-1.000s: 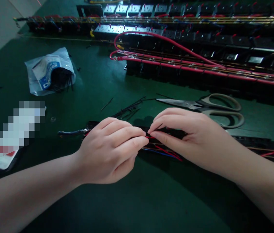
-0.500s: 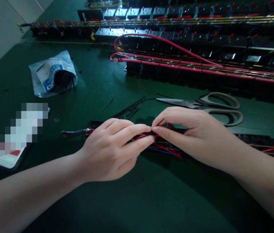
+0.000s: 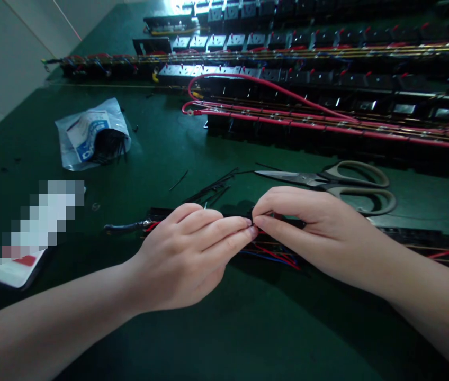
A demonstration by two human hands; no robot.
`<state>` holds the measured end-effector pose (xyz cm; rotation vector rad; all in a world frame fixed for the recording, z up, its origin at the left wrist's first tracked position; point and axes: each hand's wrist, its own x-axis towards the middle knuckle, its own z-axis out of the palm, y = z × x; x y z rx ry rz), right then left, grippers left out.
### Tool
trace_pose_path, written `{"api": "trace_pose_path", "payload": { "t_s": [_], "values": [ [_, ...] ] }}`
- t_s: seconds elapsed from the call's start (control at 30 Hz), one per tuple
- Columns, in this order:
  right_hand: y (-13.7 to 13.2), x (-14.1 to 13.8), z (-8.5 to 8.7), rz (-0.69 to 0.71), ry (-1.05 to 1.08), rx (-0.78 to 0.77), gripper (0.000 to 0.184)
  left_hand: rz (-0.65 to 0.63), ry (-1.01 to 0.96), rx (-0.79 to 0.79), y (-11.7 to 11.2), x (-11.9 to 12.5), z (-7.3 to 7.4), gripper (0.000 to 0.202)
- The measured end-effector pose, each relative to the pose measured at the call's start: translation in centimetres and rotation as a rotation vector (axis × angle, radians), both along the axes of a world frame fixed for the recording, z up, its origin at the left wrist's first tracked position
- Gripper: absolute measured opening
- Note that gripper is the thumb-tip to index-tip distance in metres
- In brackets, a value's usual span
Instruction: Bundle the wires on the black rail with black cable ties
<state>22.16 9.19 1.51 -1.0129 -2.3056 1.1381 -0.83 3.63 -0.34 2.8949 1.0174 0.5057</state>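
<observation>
Right hand (image 3: 310,225) is pinching a thin black tie (image 3: 267,213) between thumb and index, with only a dark sliver showing at the tips. Left hand (image 3: 187,254) is lying palm down, fingers pressed close together, tips meeting the right hand's; its thumb is hiding, so I'm not able to tell from my end whether it is gripping anything.

I'm taking the clock from where the fingertips are meeting. Wired strip (image 3: 415,235) is running 9 to 3 o'clock beneath both hands, so the tie is sitting right over it. Red and blue wires (image 3: 276,255) are showing at 5. Dark sleeved cable (image 3: 125,227) is sticking out of the strip's 9 o'clock end.

Scissors (image 3: 322,179) are lying at 2, blades pointing toward 9, lower handle loop partly hiding behind the right hand. Loose black ties (image 3: 214,185) are lying scattered at 10, one ending near the scissors' tip. Farther out at 10, an open plastic bag (image 3: 85,140) is spilling more black ties. I'm seeing a phone (image 3: 12,276) at 9, well apart from the left hand, screen mostly blurred.

Another strip with thick red cable (image 3: 296,123) is lying at 1. Beyond it, more wired rows (image 3: 228,55) are stretching across 12. Everything is resting on a dark green counter (image 3: 256,338).
</observation>
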Motion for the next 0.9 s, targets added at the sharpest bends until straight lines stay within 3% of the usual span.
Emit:
{"api": "trace_pose_path", "payload": {
  "t_s": [0.5,0.63,0.77,0.9],
  "values": [
    [-0.1,-0.1,0.4,-0.051,0.041,-0.031,0.020,-0.001,-0.023,-0.070,0.0,0.1,0.4,0.041],
    [0.0,0.0,0.2,-0.048,-0.023,-0.023,0.020,-0.011,-0.052,-0.004,0.1,-0.1,-0.2,0.043],
    [0.1,0.2,0.1,-0.032,-0.039,0.004,0.019,-0.053,-0.081,0.068,0.1,-0.3,-0.4,0.032],
    [0.0,0.1,0.2,-0.033,-0.047,0.013,0.018,-0.155,-0.119,0.107,0.0,-0.4,-0.1,0.024]
  ]
}}
